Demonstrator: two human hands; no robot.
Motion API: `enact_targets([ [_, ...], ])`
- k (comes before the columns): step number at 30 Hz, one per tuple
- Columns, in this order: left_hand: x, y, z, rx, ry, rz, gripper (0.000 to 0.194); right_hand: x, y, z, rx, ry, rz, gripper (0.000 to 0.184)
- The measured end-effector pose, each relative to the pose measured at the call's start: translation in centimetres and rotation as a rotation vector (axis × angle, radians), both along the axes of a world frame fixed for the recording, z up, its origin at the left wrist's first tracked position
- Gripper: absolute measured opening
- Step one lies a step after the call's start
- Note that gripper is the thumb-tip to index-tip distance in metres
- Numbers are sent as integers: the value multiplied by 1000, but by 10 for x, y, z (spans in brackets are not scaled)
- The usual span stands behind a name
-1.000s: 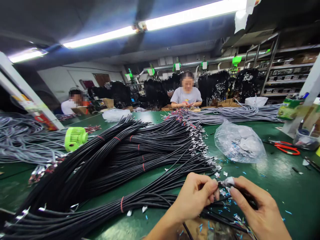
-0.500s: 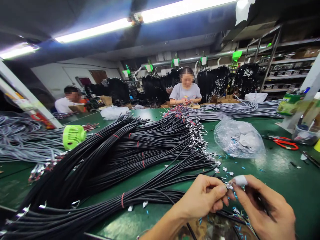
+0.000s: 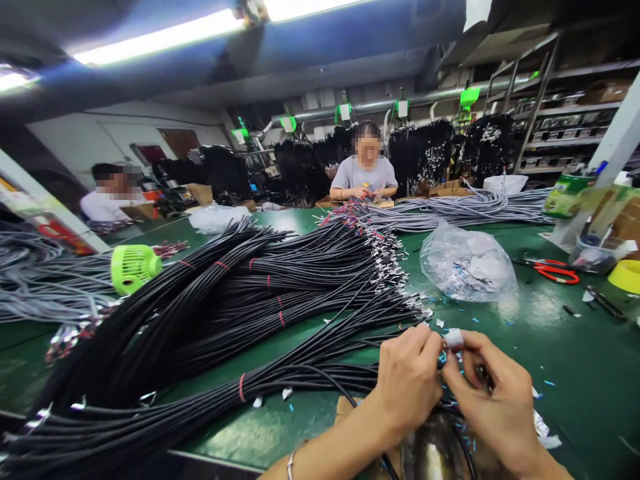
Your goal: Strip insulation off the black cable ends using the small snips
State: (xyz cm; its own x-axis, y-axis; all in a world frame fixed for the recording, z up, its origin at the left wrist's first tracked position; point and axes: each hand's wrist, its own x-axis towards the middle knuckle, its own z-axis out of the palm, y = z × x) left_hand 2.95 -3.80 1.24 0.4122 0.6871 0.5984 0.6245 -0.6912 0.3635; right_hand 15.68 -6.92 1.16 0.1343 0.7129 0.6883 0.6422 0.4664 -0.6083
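My left hand (image 3: 410, 373) is closed, knuckles up, around a black cable (image 3: 442, 359) near its end. Facing it, my right hand (image 3: 493, 393) pinches at the same end with thumb and forefinger. White tape (image 3: 454, 338) wraps the tip of that forefinger. Something dark and shiny sits within the curled fingers of my right hand; its kind is hard to make out. The very tip of the cable is hidden between the fingers. To the left lies a bundle of black cables (image 3: 280, 381), tied with a red band (image 3: 242, 387).
More black cables (image 3: 200, 313) cover the green table (image 3: 565, 360). A clear plastic bag (image 3: 467, 263) of scraps, red-handled pliers (image 3: 556, 271) and a green fan (image 3: 134, 269) stand around. Blue and white scraps lie near my hands. Across the table a person (image 3: 365, 175) works; another sits far left.
Both hands have shifted slightly left and drawn closer together. My left hand has turned so its knuckles face up, covering the white wire end seen before. The view has shifted a little.
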Motion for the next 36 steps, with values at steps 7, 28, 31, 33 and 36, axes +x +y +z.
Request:
enact_targets([
  [7, -9, 3, 14, -235, -268, -103, 13, 48, 25, 19, -180, 5, -144, 22],
  [28, -23, 5, 24, -1029, -736, -368, 55, 21, 12, 21, 4, -195, 311, 9],
  [31, -26, 7, 24, -1134, -808, -467, 55, 22, 13, 11, 71, -301, 121, 23],
  [33, -28, 8, 24, -1220, -820, -526, 54, 21, 13, 6, 117, -408, 54, 25],
  [36, -29, 8, 24, -1325, -826, -599, 52, 17, 12, 4, 182, -562, 15, 28],
])
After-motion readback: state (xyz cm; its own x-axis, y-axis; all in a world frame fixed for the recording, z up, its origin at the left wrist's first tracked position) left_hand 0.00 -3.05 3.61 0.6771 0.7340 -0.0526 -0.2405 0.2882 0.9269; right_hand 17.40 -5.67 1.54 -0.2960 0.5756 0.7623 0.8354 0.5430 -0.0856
